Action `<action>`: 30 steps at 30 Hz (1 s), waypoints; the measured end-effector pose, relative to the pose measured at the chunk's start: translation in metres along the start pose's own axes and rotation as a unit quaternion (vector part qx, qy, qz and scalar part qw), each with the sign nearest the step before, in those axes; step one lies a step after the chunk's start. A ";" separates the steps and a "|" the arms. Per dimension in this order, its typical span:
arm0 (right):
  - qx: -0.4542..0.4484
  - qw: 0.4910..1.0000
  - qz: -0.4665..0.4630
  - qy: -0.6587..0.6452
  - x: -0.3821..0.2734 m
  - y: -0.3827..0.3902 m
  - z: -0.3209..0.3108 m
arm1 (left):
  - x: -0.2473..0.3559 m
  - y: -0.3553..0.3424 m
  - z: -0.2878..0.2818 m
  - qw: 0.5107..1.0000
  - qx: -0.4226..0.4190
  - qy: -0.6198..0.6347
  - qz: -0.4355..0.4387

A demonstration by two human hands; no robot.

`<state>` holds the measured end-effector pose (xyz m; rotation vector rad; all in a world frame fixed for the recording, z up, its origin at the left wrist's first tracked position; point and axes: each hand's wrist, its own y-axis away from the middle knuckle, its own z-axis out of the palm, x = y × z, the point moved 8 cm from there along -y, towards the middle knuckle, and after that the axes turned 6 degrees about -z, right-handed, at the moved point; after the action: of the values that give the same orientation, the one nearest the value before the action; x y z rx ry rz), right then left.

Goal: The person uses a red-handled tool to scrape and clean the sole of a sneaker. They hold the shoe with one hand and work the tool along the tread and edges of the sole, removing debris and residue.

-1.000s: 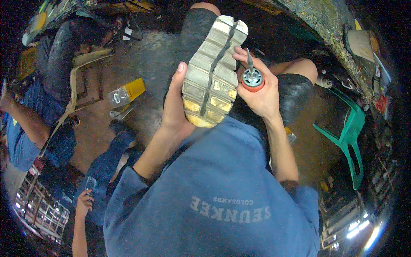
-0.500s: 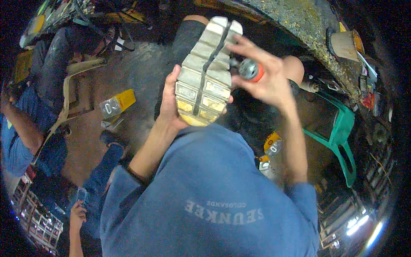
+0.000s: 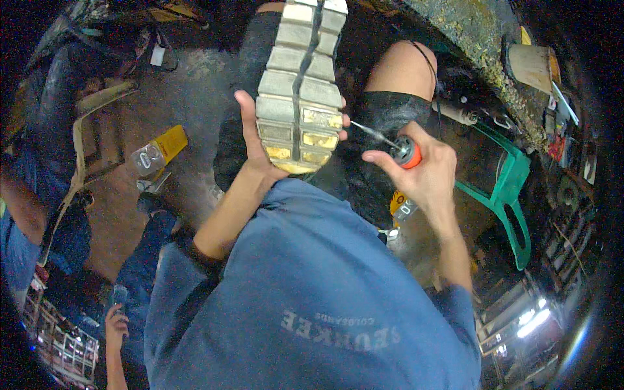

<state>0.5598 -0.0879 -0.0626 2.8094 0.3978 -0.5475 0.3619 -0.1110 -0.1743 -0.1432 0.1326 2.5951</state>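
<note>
A shoe faces me sole up, its worn grey-white tread yellowed at the heel and split by a dark lengthwise groove. My left hand grips it near the heel, thumb along the left edge and fingertips showing past the right edge. To the right of the shoe, my right hand is closed around an awl with an orange and dark handle. Its thin metal shaft slants up and left toward the fingertips of my left hand; whether the tip touches the shoe I cannot tell.
A rough, stained workbench with a tub on it runs along the upper right. A green plastic chair stands right. Yellow-and-clear packages lie on the floor. At lower left, another person's hand holds a phone.
My right hand and the awl have moved right and down, away from the shoe's edge. The shoe has shifted up and slightly left in the view, still in my left hand.
</note>
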 end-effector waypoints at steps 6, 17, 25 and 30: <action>0.077 0.993 0.013 0.093 -0.001 0.007 0.023 | 0.008 -0.003 -0.018 0.998 0.064 -0.011 -0.009; 0.056 0.989 0.019 0.133 -0.016 0.003 0.025 | 0.017 0.011 -0.023 0.996 0.092 -0.013 -0.010; 0.033 0.990 0.022 0.139 -0.019 0.001 0.026 | 0.016 0.012 -0.015 0.996 0.082 0.032 0.008; 0.042 0.990 0.011 0.137 -0.022 0.001 0.025 | 0.016 0.010 -0.006 0.997 0.033 0.062 0.015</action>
<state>0.5320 -0.1007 -0.0760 2.9747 0.4036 -0.1747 0.3440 -0.1121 -0.1816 -0.2801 0.2668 2.6071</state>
